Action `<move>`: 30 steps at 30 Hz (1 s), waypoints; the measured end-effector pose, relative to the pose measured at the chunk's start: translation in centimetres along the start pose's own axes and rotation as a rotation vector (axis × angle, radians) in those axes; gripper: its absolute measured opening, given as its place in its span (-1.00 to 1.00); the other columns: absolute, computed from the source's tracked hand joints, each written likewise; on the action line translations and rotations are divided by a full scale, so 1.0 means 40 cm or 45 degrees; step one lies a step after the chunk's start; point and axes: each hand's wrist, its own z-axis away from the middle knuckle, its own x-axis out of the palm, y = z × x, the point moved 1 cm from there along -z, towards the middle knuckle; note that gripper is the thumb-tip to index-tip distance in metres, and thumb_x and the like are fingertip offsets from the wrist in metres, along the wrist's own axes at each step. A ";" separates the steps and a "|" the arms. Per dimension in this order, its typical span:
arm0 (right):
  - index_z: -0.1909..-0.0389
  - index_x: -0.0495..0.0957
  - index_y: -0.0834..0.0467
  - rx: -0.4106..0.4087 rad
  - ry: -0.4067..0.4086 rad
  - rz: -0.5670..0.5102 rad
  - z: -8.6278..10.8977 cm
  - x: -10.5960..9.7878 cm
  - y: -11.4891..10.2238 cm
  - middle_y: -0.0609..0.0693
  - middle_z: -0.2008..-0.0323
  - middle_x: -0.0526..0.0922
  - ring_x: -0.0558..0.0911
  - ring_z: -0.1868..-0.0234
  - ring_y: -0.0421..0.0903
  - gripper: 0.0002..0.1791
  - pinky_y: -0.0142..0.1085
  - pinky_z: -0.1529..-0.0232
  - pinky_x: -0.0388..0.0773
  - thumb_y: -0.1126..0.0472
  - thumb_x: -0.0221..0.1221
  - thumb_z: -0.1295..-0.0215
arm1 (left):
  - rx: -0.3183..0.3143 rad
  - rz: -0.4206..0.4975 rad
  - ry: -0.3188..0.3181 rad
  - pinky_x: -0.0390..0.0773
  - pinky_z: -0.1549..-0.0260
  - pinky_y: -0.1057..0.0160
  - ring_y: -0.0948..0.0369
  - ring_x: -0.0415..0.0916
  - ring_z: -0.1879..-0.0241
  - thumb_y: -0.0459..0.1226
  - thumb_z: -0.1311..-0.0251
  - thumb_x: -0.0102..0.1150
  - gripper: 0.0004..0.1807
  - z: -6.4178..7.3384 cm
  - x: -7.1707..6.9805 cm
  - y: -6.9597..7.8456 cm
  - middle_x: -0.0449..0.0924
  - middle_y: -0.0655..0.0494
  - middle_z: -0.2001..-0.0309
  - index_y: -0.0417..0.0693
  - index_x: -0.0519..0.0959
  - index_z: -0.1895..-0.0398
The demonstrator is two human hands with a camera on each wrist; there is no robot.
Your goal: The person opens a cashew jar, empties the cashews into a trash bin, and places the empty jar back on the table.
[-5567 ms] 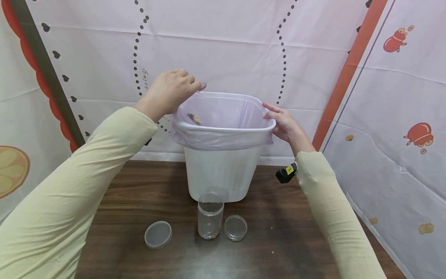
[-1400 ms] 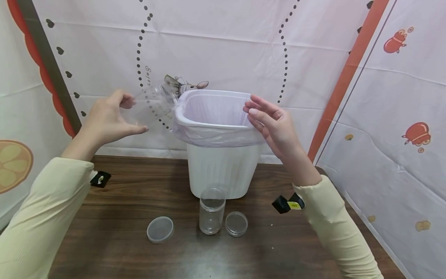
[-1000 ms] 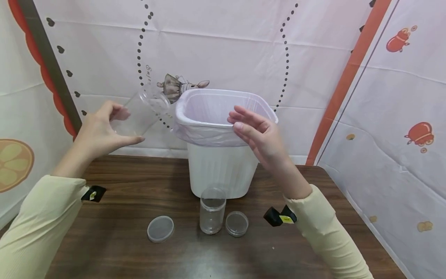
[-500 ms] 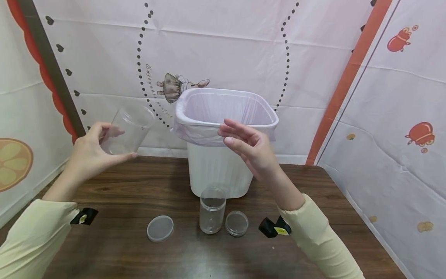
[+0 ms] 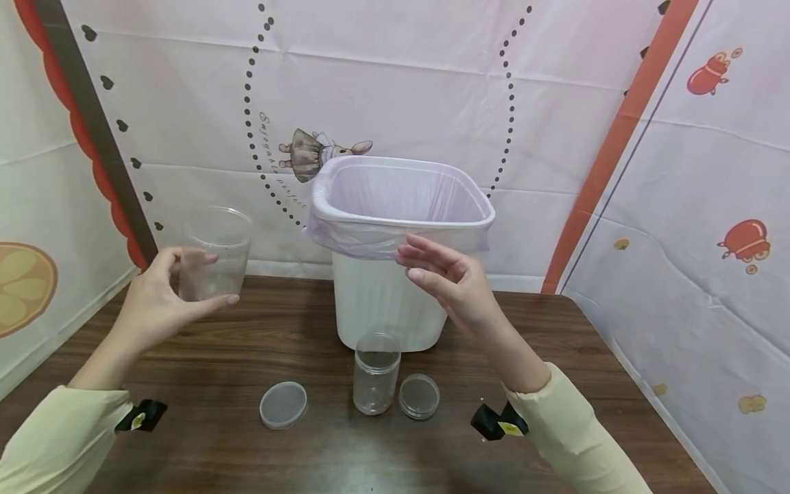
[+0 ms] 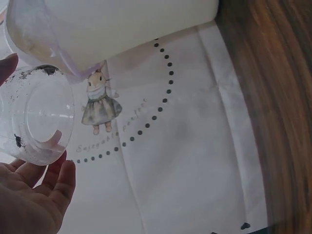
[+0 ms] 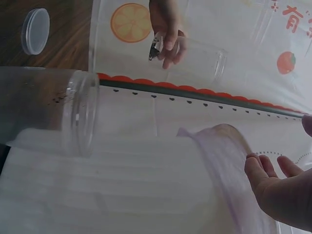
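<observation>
My left hand [image 5: 151,298] grips a clear plastic cup [image 5: 225,257] by its side, thumb in front and fingers behind. The cup is nearly upright above the table's left part, mouth up. Dark residue clings near its base in the left wrist view, where the cup [image 6: 48,107] fills the left edge. My right hand [image 5: 457,285] hovers in front of the bin's right side, fingers loosely bent, holding nothing. A white bin [image 5: 389,295] lined with a pale purple bag [image 5: 395,237] stands behind both hands.
A clear jar [image 5: 375,387] stands open before the bin, with dark specks inside it in the right wrist view. A round lid [image 5: 284,405] lies to its left, another clear lid [image 5: 420,396] to its right. A printed cloth [image 5: 401,103] hangs behind the wooden table [image 5: 247,343].
My left hand has left the bin's rim and come down left with the cup, turning it upright. My right hand has let go of the rim and moved lower, in front of the bin.
</observation>
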 end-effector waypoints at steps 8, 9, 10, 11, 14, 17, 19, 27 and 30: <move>-0.23 0.20 0.46 0.022 0.026 0.024 0.019 -0.024 0.018 -0.07 0.06 0.61 0.55 -0.04 -0.15 -0.44 -0.31 -0.12 0.41 0.48 0.03 -0.17 | -0.034 -0.011 -0.042 0.34 0.48 0.25 -0.13 0.40 0.18 -0.07 0.25 0.48 -0.22 0.029 0.014 -0.030 0.42 -0.23 0.07 -0.13 0.30 -0.04; -0.23 0.20 0.46 0.024 0.026 0.027 0.021 -0.026 0.019 -0.06 0.06 0.60 0.56 -0.04 -0.15 -0.44 -0.31 -0.12 0.41 0.48 0.03 -0.17 | -0.033 -0.018 -0.045 0.34 0.47 0.24 -0.13 0.41 0.19 -0.07 0.26 0.48 -0.22 0.033 0.016 -0.032 0.43 -0.24 0.08 -0.14 0.30 -0.03; -0.24 0.19 0.46 0.026 0.026 0.029 0.023 -0.028 0.020 -0.06 0.06 0.60 0.56 -0.04 -0.15 -0.43 -0.31 -0.11 0.41 0.48 0.03 -0.17 | -0.032 -0.027 -0.046 0.34 0.46 0.23 -0.15 0.41 0.19 -0.07 0.27 0.48 -0.21 0.036 0.018 -0.034 0.44 -0.26 0.10 -0.17 0.30 -0.03; -0.24 0.19 0.46 0.029 0.026 0.032 0.024 -0.030 0.022 -0.05 0.05 0.60 0.56 -0.04 -0.15 -0.43 -0.31 -0.11 0.42 0.48 0.04 -0.17 | -0.035 -0.038 -0.055 0.33 0.47 0.24 -0.14 0.41 0.19 -0.06 0.27 0.48 -0.20 0.039 0.021 -0.037 0.44 -0.26 0.11 -0.19 0.29 -0.03; -0.24 0.20 0.45 0.041 0.022 0.049 0.030 -0.038 0.028 -0.04 0.03 0.60 0.56 -0.04 -0.15 -0.42 -0.31 -0.10 0.42 0.47 0.06 -0.17 | -0.035 -0.059 -0.080 0.37 0.44 0.18 -0.15 0.42 0.19 -0.03 0.28 0.48 -0.15 0.048 0.029 -0.043 0.46 -0.30 0.12 -0.25 0.27 -0.04; -0.25 0.20 0.43 0.054 0.017 0.073 0.034 -0.046 0.036 -0.02 0.01 0.59 0.56 -0.04 -0.15 -0.42 -0.33 -0.10 0.42 0.45 0.07 -0.17 | -0.021 -0.064 -0.108 0.41 0.41 0.08 -0.19 0.43 0.16 -0.03 0.31 0.50 -0.09 0.056 0.040 -0.048 0.47 -0.34 0.10 -0.28 0.24 -0.08; -0.25 0.20 0.43 0.063 0.021 0.083 0.038 -0.051 0.041 -0.02 0.01 0.59 0.56 -0.04 -0.16 -0.42 -0.33 -0.10 0.42 0.45 0.07 -0.17 | -0.007 -0.074 -0.120 0.41 0.40 0.05 -0.20 0.44 0.16 -0.02 0.33 0.50 -0.08 0.061 0.047 -0.051 0.48 -0.34 0.11 -0.26 0.25 -0.09; -0.24 0.19 0.45 0.078 0.046 0.131 0.051 -0.071 0.056 0.03 -0.01 0.58 0.56 -0.04 -0.16 -0.41 -0.35 -0.07 0.44 0.43 0.08 -0.17 | -0.001 -0.105 -0.229 0.41 0.36 0.01 -0.12 0.46 0.17 0.00 0.35 0.50 -0.16 0.080 0.071 -0.070 0.54 -0.22 0.20 -0.19 0.34 -0.02; -0.23 0.20 0.46 0.079 0.053 0.148 0.056 -0.078 0.061 0.01 0.01 0.59 0.57 -0.03 -0.16 -0.42 -0.36 -0.06 0.45 0.43 0.08 -0.17 | -0.002 -0.120 -0.264 0.41 0.38 0.06 -0.06 0.48 0.22 -0.01 0.38 0.52 -0.16 0.088 0.084 -0.081 0.56 -0.15 0.26 -0.19 0.35 -0.02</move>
